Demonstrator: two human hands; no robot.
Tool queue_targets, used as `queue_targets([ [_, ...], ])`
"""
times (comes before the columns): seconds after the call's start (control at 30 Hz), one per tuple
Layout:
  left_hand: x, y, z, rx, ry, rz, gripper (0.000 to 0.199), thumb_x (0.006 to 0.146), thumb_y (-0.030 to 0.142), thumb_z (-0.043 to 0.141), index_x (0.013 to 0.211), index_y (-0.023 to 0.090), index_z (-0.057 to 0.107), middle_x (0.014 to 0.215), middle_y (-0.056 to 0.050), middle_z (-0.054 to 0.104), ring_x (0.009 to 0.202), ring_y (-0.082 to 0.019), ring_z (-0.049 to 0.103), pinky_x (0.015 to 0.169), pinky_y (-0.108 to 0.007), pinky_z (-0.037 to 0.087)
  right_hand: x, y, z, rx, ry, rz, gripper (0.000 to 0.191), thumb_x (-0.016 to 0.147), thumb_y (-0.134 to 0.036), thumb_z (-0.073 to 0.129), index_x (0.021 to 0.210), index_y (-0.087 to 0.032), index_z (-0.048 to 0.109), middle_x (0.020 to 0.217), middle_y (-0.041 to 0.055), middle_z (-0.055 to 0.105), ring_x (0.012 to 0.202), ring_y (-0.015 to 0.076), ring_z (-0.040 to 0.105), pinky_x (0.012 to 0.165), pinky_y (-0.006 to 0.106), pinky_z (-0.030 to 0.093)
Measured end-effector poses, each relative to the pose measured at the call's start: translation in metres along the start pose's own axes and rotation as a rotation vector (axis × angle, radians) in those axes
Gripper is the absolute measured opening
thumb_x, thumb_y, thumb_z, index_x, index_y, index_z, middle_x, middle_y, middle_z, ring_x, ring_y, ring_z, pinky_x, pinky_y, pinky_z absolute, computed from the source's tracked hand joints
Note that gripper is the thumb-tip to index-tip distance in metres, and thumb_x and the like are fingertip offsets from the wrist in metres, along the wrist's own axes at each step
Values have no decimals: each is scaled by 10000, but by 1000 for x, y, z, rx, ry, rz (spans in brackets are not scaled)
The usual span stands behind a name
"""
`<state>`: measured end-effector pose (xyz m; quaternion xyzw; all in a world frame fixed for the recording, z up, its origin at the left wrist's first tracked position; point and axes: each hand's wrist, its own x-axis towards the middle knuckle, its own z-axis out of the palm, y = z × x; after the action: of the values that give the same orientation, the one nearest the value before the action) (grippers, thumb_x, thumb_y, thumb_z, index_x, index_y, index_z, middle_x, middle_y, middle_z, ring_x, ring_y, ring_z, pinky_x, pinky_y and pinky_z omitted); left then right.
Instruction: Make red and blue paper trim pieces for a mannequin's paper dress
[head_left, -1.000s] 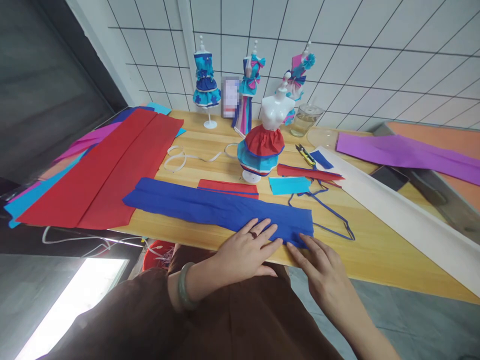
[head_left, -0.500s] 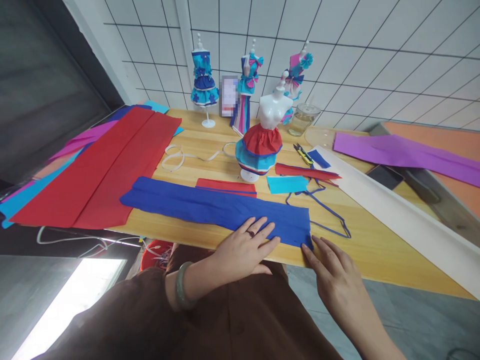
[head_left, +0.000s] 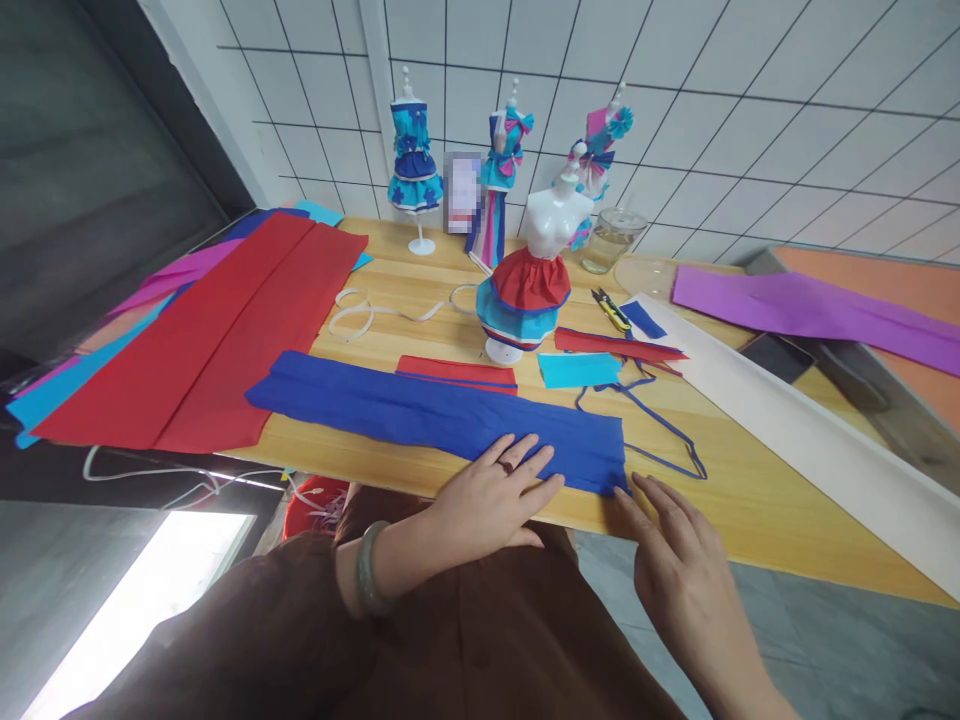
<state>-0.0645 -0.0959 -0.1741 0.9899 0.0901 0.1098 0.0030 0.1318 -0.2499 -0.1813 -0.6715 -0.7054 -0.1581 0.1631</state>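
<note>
A long strip of blue fabric [head_left: 420, 405] lies along the front of the wooden table. My left hand [head_left: 495, 490] rests flat on its right part, fingers spread. My right hand [head_left: 675, 540] is at the strip's lower right corner, fingers stretched out, the index fingertip touching or just beside the corner. Behind the strip lie a folded red piece [head_left: 457, 372] with a blue edge and a turquoise piece [head_left: 579, 370]. A white mini mannequin [head_left: 553, 222] wears a red and turquoise tiered skirt [head_left: 531, 282].
Large red fabric [head_left: 247, 340] covers the table's left side. Yellow-handled thread snips [head_left: 613, 312], a thin blue cord [head_left: 671, 440] and white paper-like sheeting [head_left: 795, 440] lie right. Dressed mini mannequins [head_left: 417, 160] and a glass jar [head_left: 613, 240] stand behind. Purple fabric [head_left: 810, 310] lies far right.
The view has shifted slightly. My right index finger has moved a little at the strip's corner; my left hand stays on the fabric.
</note>
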Motion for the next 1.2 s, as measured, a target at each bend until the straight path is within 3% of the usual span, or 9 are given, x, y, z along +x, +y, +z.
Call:
queue_targets([
  [0.17,0,1,-1,17,-9,-3,681,767,557,565,1317,187,406,1417,-131,374,1339,-293,273,1090,-448,202,8,-26,11,193,-30,-139,596,844,-45,374,1423,-138,265,1323,167,485,1250,268,431,974,492,424],
  [0.3,0,2,-3,17,-3,-13,655,749,524,608,1287,191,438,1411,-118,384,1338,-292,276,1094,-457,201,11,-36,21,159,-72,-118,594,878,-95,371,1446,-133,199,1361,168,458,1260,262,429,997,500,410],
  [0.53,-18,-13,-9,-30,53,-31,650,757,573,559,1272,189,459,1396,-137,390,1343,-310,244,1093,-496,198,9,-30,23,131,-58,-133,553,886,-103,394,1424,-142,268,1333,155,500,1241,255,459,1014,483,404],
  [0.77,-63,-43,-20,-120,129,-184,647,770,617,498,1203,136,516,1087,-127,583,1076,-265,470,938,-424,374,9,-13,19,131,-39,-175,521,887,-121,440,1395,-125,326,1284,148,549,1218,251,487,1038,467,377],
  [0.87,-72,-49,-23,-150,136,-242,512,817,536,506,1145,147,556,983,-89,595,981,-225,492,884,-377,386,8,-9,20,130,-26,-205,526,885,-127,454,1395,-117,324,1277,156,551,1210,255,494,1037,476,372],
  [1.0,-70,-56,-27,-185,102,-333,232,891,334,469,916,175,636,892,-57,575,881,-179,500,835,-339,384,9,-11,23,144,-15,-193,507,885,-152,467,1378,-126,353,1231,147,582,1179,261,518,1029,498,370],
  [1.2,-74,-73,-35,-318,58,-418,203,875,301,499,800,176,641,838,-36,561,848,-159,494,820,-318,385,14,-19,27,138,8,-122,475,881,-229,496,1339,-135,410,1139,150,612,1092,274,562,1010,532,363],
])
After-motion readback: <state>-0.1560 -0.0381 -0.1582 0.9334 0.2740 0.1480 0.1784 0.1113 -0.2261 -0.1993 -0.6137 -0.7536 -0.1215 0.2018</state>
